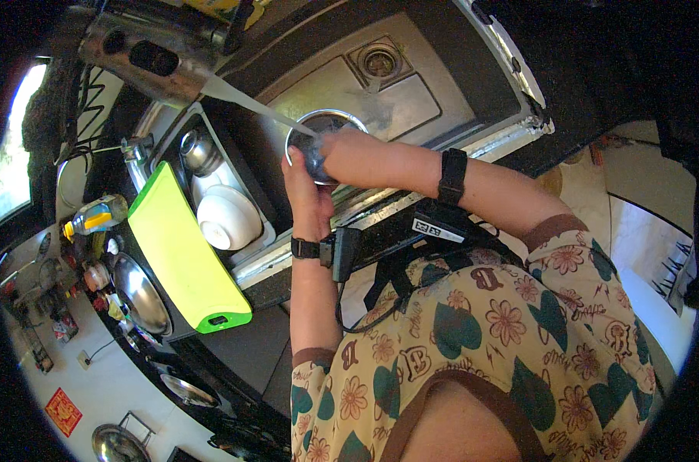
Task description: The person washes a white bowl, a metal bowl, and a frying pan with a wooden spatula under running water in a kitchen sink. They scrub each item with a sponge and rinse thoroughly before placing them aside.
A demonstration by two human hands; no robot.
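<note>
A round stainless steel bowl [307, 151] is held tilted over the large sink [338, 86]. My left hand [306, 193] grips its near left side, thumb over the rim. My right hand [355, 155] reaches inside the bowl; its fingertips are hidden, and I cannot tell whether they hold anything. From the wide metal faucet [147, 60], a stream of water [257, 108] runs down into the bowl beside my right hand.
Left of the sink, a smaller basin [267, 234] holds a white bowl [234, 213] and a metal cup [199, 151]. A lime-green cutting board [188, 254] lies across its left edge. Farther left are a yellow-capped bottle [98, 215] and a metal lid [140, 293]. The drain [379, 61] is at the sink's far side.
</note>
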